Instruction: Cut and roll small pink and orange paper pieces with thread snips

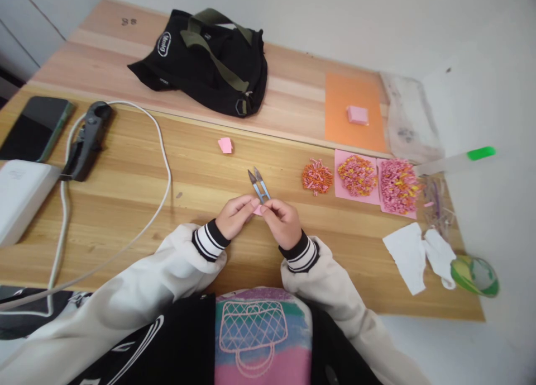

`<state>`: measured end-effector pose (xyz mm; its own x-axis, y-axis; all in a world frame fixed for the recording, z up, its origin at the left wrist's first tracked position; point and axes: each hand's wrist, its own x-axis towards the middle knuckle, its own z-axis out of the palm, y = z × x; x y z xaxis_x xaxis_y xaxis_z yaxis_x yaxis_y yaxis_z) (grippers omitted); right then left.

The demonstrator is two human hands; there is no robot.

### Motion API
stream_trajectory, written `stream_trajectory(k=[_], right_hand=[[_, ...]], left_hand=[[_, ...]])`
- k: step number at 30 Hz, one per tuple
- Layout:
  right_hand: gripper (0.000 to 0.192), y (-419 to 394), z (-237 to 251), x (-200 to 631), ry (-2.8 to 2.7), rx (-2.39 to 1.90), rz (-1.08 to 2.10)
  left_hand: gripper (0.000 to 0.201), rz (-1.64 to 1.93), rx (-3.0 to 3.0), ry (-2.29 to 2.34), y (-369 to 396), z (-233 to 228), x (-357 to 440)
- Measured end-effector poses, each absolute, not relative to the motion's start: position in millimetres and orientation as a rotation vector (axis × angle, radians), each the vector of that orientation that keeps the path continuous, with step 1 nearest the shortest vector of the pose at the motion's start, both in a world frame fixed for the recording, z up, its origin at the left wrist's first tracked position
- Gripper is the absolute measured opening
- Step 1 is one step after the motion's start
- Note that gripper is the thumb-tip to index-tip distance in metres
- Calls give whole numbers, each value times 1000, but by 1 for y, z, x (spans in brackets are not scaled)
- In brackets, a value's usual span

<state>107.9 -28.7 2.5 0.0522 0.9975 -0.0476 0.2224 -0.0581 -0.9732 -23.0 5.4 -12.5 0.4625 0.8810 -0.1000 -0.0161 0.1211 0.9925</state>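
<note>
A small piece of pink paper (257,210) is pinched between the fingertips of both hands. My left hand (235,217) is closed on its left side, thumb pointing inward. My right hand (283,223) grips the right side with thumb and bent fingers. Just beyond the fingertips are blue-handled thread snips (260,188), blades spread and pointing away from me; their near end is hidden by the fingers. Farther off, a few small pink paper pieces (225,145) lie on the wooden table. To the right sits a heap of small orange and pink rolled bits (317,176).
Two more heaps, a pink-yellow one (357,175) and a larger one (400,186), rest on pink sheets. An orange sheet (354,136) bears a pink block (358,115). White tissues (407,256) lie right; a black bag (218,66), phone (36,125) and white cable (166,161) lie behind and left.
</note>
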Motion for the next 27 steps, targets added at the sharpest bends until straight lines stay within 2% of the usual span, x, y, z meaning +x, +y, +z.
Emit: stream_trajectory(k=[27], right_hand=[[23, -24, 1, 107, -1308, -1380, 1175]], left_hand=[[45, 819, 1275, 886, 7, -7, -21]])
